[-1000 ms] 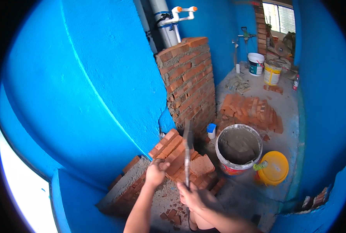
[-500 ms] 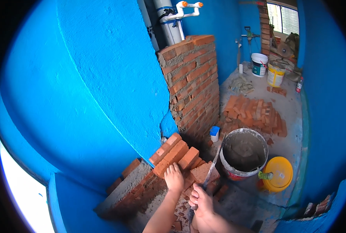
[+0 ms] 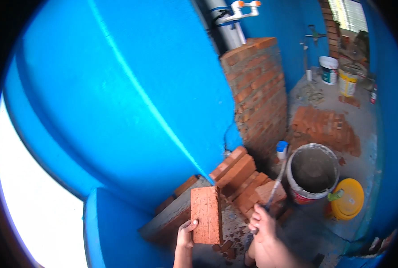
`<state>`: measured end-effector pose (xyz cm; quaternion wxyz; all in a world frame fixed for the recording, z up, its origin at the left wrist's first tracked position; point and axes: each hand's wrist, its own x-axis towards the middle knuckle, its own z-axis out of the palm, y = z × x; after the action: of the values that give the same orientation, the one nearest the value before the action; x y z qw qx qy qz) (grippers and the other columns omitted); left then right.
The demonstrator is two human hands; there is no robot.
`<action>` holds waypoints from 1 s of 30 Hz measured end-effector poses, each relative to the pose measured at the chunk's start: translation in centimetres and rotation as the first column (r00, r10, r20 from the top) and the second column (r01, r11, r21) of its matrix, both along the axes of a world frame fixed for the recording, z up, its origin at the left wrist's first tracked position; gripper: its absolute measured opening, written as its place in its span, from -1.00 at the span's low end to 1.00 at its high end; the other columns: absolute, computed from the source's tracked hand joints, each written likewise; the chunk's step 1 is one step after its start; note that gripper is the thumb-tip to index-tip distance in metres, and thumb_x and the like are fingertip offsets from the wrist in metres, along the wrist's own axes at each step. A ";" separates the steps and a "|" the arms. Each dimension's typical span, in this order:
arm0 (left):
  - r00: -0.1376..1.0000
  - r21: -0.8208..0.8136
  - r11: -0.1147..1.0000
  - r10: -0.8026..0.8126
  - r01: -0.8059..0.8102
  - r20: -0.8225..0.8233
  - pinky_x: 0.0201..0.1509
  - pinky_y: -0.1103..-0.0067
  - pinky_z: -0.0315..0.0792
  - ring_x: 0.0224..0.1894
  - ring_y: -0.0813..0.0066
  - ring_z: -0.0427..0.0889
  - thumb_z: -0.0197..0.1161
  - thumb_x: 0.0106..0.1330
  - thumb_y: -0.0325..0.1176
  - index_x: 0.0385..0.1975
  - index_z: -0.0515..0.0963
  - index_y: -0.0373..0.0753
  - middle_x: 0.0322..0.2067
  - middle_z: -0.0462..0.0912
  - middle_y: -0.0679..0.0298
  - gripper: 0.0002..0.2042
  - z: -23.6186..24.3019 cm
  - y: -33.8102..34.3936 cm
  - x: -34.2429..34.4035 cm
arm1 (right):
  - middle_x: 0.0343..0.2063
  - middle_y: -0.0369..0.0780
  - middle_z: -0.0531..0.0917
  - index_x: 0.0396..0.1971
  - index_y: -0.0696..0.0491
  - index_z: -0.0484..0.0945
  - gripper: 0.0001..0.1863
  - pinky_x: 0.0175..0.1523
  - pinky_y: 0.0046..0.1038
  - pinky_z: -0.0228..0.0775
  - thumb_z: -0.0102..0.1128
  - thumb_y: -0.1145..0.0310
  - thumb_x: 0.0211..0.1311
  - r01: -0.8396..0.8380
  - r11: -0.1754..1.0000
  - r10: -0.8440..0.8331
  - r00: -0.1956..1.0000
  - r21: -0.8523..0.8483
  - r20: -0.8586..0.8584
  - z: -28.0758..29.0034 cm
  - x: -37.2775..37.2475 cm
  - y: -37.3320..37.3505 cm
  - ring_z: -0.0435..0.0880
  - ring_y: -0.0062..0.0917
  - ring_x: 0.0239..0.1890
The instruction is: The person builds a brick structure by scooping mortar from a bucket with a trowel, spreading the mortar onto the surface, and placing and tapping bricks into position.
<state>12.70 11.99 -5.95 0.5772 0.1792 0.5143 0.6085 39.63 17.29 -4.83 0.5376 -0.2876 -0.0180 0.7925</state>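
Observation:
My left hand (image 3: 187, 235) grips a red brick (image 3: 204, 215) by its lower left side, thumb on the front face, and holds it up clear of the pile. In my right hand (image 3: 264, 225) is the handle of a long, mortar-smeared trowel (image 3: 277, 184), seen nearly edge-on and pointing up toward the mortar bucket. A stack of bricks (image 3: 239, 173) leans by the blue wall just beyond the held brick. Left of it runs a low brick wall (image 3: 170, 214) with grey mortar along its top, partly hidden by the held brick.
A bucket of grey mortar (image 3: 314, 172) stands right of the stack, with a yellow-lidded bucket (image 3: 347, 199) beside it. Behind them lies a heap of bricks (image 3: 326, 127). A brick pillar (image 3: 261, 89) rises by the pipes. Broken brick bits (image 3: 228, 250) litter the floor near my feet.
My left hand has taken a brick off the stack and brought it toward me, turned upright. My right hand still holds the trowel. The view has swung left.

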 end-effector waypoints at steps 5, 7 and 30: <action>0.780 0.435 0.900 -0.293 0.030 0.552 0.19 0.16 0.38 0.07 0.07 0.53 0.31 0.19 -0.12 0.20 0.31 -0.32 0.08 0.50 0.05 -0.36 -2.1 -4.5 -2.5 | -0.71 -0.50 0.24 -0.52 -0.16 0.34 -0.77 -0.66 -0.61 0.00 0.11 0.19 0.32 -0.113 0.993 0.113 0.992 -0.016 0.050 0.1 -0.6 -0.6 0.16 -0.76 -0.78; 0.775 0.428 0.902 -0.233 -0.054 0.588 0.23 0.11 0.32 0.13 -0.04 0.44 0.18 0.17 0.20 0.27 0.20 -0.34 0.12 0.43 -0.04 -0.17 -2.2 -4.3 -2.9 | -0.71 -0.50 0.24 -0.50 -0.15 0.35 -0.78 -0.66 -0.62 -0.01 0.13 0.20 0.30 -0.132 0.990 0.135 0.987 -0.043 0.083 0.8 -1.0 -0.9 0.16 -0.76 -0.78; 0.739 0.171 0.963 0.038 -0.206 0.672 0.15 0.25 0.40 0.08 0.15 0.50 0.00 0.24 0.20 0.21 0.33 -0.16 0.09 0.49 0.13 -0.34 -1.4 -6.9 -2.0 | -0.27 -0.15 0.65 -0.24 0.08 0.50 -0.89 -0.69 -0.66 0.14 0.08 0.37 0.35 -0.672 0.740 0.639 0.695 -0.018 0.330 1.8 -6.3 -5.5 0.27 -0.78 -0.77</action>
<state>10.71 5.09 -7.39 0.6553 -0.0162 0.2109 0.7252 33.31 11.82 -2.99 0.2236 -0.3561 -0.2463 0.8732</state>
